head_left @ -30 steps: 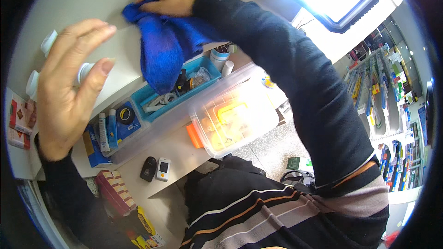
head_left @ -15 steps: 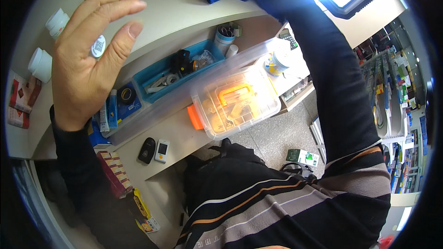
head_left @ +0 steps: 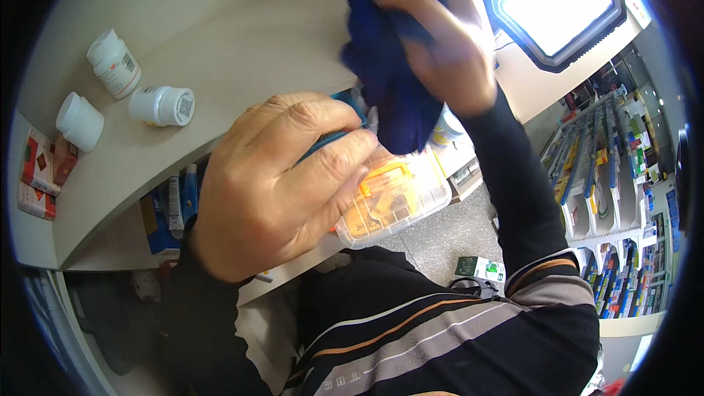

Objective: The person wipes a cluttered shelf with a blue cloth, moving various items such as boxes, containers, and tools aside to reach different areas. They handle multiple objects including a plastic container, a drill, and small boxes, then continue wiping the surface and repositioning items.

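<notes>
Right hand (head_left: 451, 48): fingers bent around a bunched blue cloth (head_left: 392, 73), gripping it. Blurred. The cloth hangs below my fingers, its lower end toward the clear box; I cannot tell if it touches anything beneath.

Left hand (head_left: 271, 187): back of it toward me, fingers together and half curled, tips near the cloth's lower edge. Palm hidden; I cannot tell whether it has hold of anything.

Beyond my left fingertips: clear lidded box (head_left: 411, 209) with an orange handle. A tub (head_left: 447, 130) just behind it, partly covered by the cloth.

Left, on the pale shelf (head_left: 242, 44): 3 white bottles. 1 (head_left: 163, 105) lies on its side, cap to the right; 2 (head_left: 117, 70) stand upright. Red-and-white boxes (head_left: 38, 165) near them.

Upper right, a bright square lamp (head_left: 561, 4). Floor: 1 green-and-white box (head_left: 480, 269). Far right, stocked display racks (head_left: 598, 183).
</notes>
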A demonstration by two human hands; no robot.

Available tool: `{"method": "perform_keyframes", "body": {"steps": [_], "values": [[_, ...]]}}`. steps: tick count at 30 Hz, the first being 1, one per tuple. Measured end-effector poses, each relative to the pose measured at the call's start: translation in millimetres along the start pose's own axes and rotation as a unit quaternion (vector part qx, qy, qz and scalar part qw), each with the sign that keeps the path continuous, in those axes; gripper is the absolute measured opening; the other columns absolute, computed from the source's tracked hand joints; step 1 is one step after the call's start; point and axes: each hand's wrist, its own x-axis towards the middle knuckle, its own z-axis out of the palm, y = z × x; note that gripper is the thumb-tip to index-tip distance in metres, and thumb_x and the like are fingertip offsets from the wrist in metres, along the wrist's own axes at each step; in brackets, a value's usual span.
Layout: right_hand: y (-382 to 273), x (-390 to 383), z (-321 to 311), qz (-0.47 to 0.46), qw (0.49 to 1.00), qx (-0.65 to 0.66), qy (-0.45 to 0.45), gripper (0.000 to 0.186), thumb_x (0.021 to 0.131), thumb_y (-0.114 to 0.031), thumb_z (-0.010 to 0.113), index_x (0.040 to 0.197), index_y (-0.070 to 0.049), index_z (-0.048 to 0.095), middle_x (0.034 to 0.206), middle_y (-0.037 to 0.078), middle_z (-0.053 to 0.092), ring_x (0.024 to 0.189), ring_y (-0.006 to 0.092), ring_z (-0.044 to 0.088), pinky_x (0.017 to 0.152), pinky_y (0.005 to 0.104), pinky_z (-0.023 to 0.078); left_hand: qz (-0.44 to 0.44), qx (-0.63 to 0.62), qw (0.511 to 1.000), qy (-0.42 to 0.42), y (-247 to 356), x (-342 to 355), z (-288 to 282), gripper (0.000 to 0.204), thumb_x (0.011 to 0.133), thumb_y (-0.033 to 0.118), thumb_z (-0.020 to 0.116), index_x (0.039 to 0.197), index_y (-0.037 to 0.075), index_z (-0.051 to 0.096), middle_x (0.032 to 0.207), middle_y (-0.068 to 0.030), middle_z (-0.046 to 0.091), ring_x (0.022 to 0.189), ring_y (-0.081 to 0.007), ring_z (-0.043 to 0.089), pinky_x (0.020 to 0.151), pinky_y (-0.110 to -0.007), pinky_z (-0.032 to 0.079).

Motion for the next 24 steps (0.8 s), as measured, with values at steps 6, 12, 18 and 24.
{"method": "perform_keyframes", "body": {"steps": [6,12,18,24], "values": [[102,-43,98,0.096,0.979,0.021,-0.177,0.044,0.087,-0.033,0.076,0.125,-0.013,0.066,0.124,0.026,0.062,0.115,0.0447,0.061,0.098,0.0501,0.051,-0.076,0.31,0.948,-0.004,-19,-24,-22,0.026,0.087,0.008,0.07,0.113,0.005,0.073,0.13,-0.0133,0.063,0.126,-0.0352,0.057,0.111,-0.05,0.042],[52,21,111,-0.231,0.952,0.004,-0.203,0.048,0.093,-0.034,0.067,0.135,-0.01,0.063,0.145,0.026,0.052,0.137,0.0403,0.048,0.114,0.047,0.041,-0.179,0.367,0.912,-0.039,-35,-38,-74,0.032,0.097,0.01,0.064,0.129,0.004,0.067,0.138,-0.0135,0.061,0.13,-0.0316,0.056,0.111,-0.042,0.043],[-84,48,62,-0.06,0.888,0.418,-0.183,0.043,0.085,-0.011,0.065,0.127,-0.003,0.068,0.135,0.026,0.059,0.127,0.0384,0.057,0.109,0.0449,0.046,-0.194,0.358,0.913,-0.006,-43,-50,-87,0.029,0.097,0.001,0.06,0.125,0.0,0.067,0.131,-0.0143,0.065,0.122,-0.0295,0.062,0.102,-0.039,0.049],[48,-48,3,0.099,0.939,0.229,-0.235,0.047,0.092,-0.009,0.054,0.138,-0.001,0.058,0.139,0.024,0.058,0.13,0.0394,0.057,0.107,0.0462,0.05,-0.213,0.369,0.904,-0.002,-45,-53,-82,0.029,0.097,0.004,0.062,0.125,0.002,0.067,0.13,-0.0125,0.066,0.122,-0.029,0.063,0.103,-0.038,0.048]]}}
